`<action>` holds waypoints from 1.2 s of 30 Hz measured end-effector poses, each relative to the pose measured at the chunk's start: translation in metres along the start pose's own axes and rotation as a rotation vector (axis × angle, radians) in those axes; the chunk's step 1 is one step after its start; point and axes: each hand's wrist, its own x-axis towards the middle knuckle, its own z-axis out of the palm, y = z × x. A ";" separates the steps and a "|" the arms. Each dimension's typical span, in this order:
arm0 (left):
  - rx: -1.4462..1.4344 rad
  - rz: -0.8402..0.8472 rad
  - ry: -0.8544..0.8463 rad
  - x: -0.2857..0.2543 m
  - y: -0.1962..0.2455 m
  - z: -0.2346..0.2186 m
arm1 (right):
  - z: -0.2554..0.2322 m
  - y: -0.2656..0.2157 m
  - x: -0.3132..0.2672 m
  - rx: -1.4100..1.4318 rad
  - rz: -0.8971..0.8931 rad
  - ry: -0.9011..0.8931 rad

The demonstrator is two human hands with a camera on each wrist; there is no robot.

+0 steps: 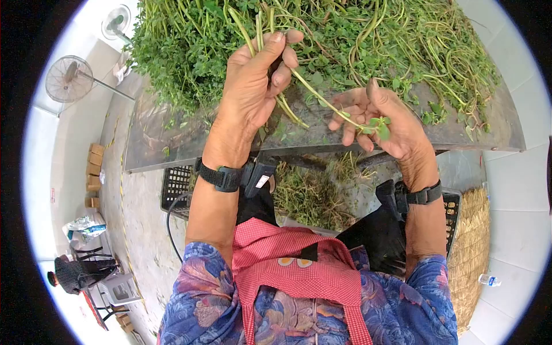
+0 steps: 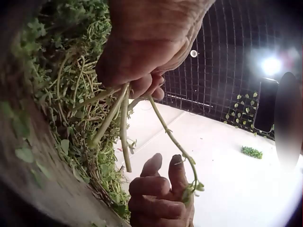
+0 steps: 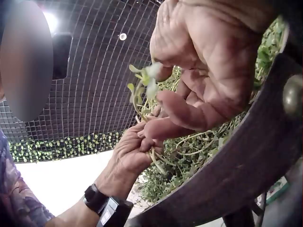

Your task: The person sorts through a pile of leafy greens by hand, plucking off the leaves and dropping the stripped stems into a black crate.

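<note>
My left hand (image 1: 250, 86) pinches a small bunch of green stems (image 1: 291, 111) between thumb and fingers, above the table's near edge. From this grip one long thin stem (image 1: 322, 99) slants down to the right, ending in a small leafy tip (image 1: 382, 129). The right hand (image 1: 399, 118) is beside that tip, its palm turned up, fingers loosely bent and thumb apart. In the left wrist view, cut stem ends (image 2: 97, 139) hang below the left fingers. The right wrist view shows the leafy tip (image 3: 147, 81) in front of the right fingers, which are not closed round it.
A big heap of leafy greens (image 1: 184, 63) covers the far part of the dark table (image 1: 178, 141). Below the table lie loose stems (image 1: 316, 198) and a black crate (image 1: 174, 187). A straw mat (image 1: 468, 247) stands at right; a fan (image 1: 69, 79) and a seated person (image 1: 83, 273) are at left.
</note>
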 end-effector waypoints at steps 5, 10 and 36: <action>0.075 0.032 0.016 0.001 -0.003 0.001 | 0.000 0.000 -0.003 -0.079 0.012 0.040; 0.077 0.032 0.001 0.000 -0.005 0.001 | 0.012 -0.004 -0.002 -0.353 0.040 0.131; -0.116 -0.059 -0.133 -0.005 -0.020 0.017 | 0.024 0.010 0.006 -0.068 -0.284 0.288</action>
